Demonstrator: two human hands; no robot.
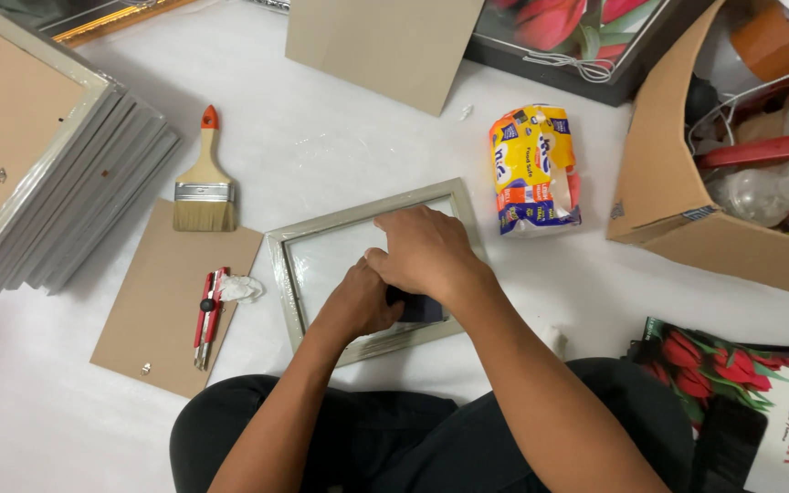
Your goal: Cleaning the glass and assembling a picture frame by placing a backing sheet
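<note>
A grey-green picture frame (pixel 287 274) with a glass pane lies flat on the white floor in front of me. Both hands rest over its lower right part. My left hand (pixel 358 301) is curled on the glass, and a dark flat object (pixel 420 310) shows under it and my right hand. My right hand (pixel 426 251) lies on top, its fingers bent and pressing down beside the left one. What exactly each hand grips is hidden by the hands themselves.
A paintbrush (pixel 204 183), a brown backing board (pixel 171 292) with a red cutter (pixel 209 315) and a crumpled tissue (pixel 241 288) lie left. Stacked frames (pixel 57 173) stand far left. A yellow packet (pixel 533 169), a cardboard box (pixel 678 155) and tulip prints (pixel 732 374) sit right.
</note>
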